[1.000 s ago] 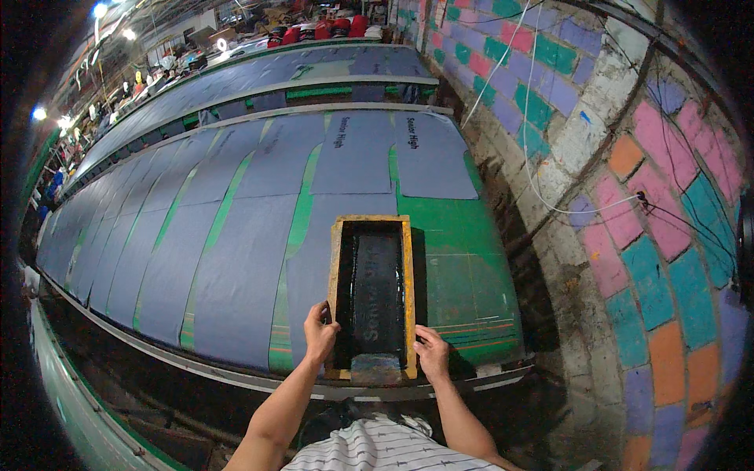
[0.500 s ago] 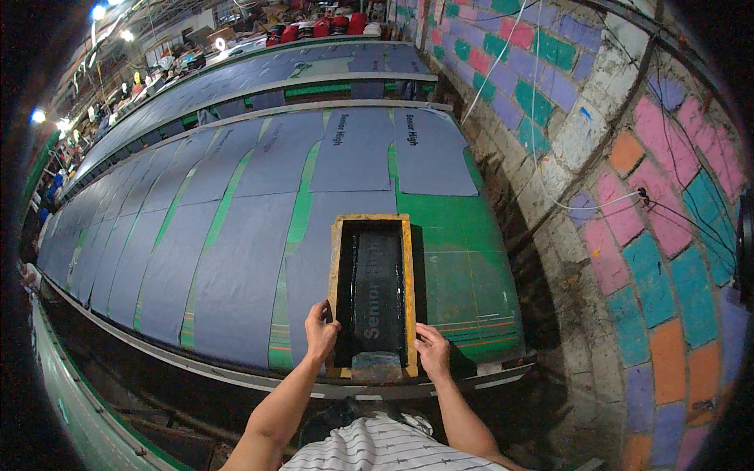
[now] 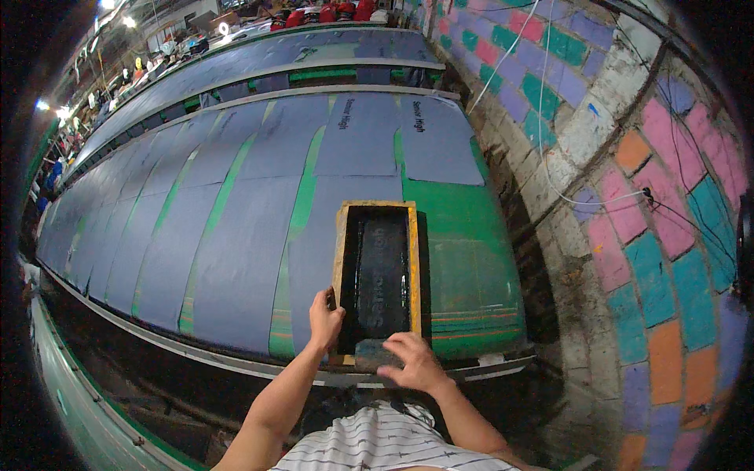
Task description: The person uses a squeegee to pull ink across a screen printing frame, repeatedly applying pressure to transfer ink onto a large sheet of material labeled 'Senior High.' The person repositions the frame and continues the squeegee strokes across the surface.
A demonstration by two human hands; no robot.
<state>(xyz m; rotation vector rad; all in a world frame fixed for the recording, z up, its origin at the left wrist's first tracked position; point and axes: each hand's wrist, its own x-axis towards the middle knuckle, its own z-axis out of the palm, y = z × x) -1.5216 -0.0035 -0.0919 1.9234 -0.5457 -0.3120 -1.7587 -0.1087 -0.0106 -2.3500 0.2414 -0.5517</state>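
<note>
A screen-printing frame (image 3: 415,267) with yellowish wooden sides lies on the table, its dark mesh wet-looking and faintly lettered. My left hand (image 3: 324,320) is closed on the near part of the frame's left side. At the near end, inside the frame, rests a dull grey-blue flat piece (image 3: 367,353) that looks like a squeegee. Over that piece's right end hovers my right hand (image 3: 416,367), thumb and fingers apart; whether it touches the piece I cannot tell. Grey-blue fabric panels (image 3: 236,243) lie in rows to the left and beyond, the far right ones with dark print.
The long table's green top (image 3: 471,275) shows right of the frame, with a pale rail (image 3: 487,370) along its near edge. A second panel-covered table (image 3: 259,63) runs behind. On the right stands a painted block wall (image 3: 613,204) with a hanging white cable (image 3: 581,207).
My right hand has let go of the frame's right side and moved left over its near end. My left hand stays on the left side. The view has shifted slightly.
</note>
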